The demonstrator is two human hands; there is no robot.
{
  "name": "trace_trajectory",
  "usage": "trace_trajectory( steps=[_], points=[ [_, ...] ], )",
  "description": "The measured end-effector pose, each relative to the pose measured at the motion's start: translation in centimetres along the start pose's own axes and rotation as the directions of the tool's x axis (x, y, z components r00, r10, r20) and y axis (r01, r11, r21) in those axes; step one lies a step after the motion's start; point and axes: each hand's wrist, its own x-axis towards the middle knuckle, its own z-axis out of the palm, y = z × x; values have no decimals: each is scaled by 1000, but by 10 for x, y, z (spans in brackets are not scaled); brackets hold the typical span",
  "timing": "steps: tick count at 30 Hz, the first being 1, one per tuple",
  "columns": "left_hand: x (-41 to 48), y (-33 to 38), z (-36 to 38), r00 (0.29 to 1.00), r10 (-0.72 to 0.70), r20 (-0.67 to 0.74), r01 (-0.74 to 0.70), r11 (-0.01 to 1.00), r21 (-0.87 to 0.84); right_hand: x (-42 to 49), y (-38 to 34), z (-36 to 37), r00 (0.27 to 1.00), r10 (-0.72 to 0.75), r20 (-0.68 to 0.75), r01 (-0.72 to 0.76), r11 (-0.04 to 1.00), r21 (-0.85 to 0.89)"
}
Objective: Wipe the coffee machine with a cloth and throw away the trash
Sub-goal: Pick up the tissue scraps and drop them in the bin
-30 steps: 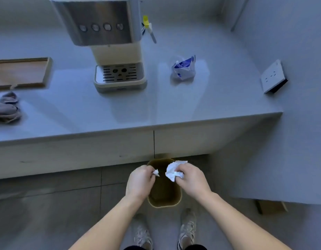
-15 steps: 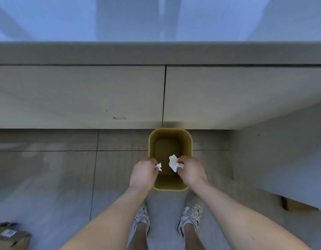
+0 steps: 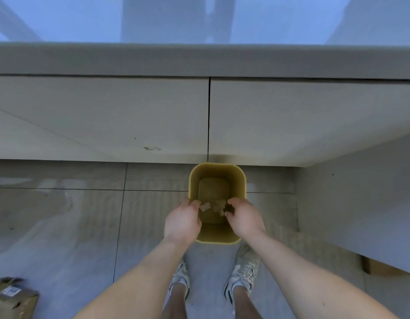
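A small yellow-tan trash bin (image 3: 242,180) stands on the floor against the cabinet base, straight below me. Small crumpled paper scraps (image 3: 214,207) lie inside it, blurred, between my two hands. My left hand (image 3: 183,221) hovers over the bin's near-left rim, fingers loosely apart and holding nothing. Over the near-right rim is my right hand (image 3: 245,218), also with spread fingers and nothing in it. The coffee machine and the cloth are out of view above the counter edge.
The grey counter edge (image 3: 199,58) and two cabinet doors (image 3: 107,116) fill the upper half. A cardboard box (image 3: 12,298) sits on the tiled floor at bottom left, another box (image 3: 381,268) under the right cabinet. My two shoes (image 3: 242,270) stand just behind the bin.
Both hands held white crumpled paper over the bin; now the fingers have opened and the scraps have dropped into it. The view earlier tilted down from the countertop to the floor.
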Motion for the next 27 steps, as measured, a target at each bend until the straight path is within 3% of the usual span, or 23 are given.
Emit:
trace_trajectory(
  steps=[6, 18, 27],
  points=[
    [-17, 15, -38, 995, 66, -71, -60, 994, 91, -16, -14, -35, 997, -50, -51, 50, 999, -2],
    [-96, 72, -171, 954, 181, -238, -158, 981, 110, -105, -66, -157, 968, -199, -154, 196, 980, -37],
    [-131, 112, -261, 934, 175, -313, -136, 981, 142, -152, -86, -259, 933, -262, -247, 257, 965, -55]
  ],
)
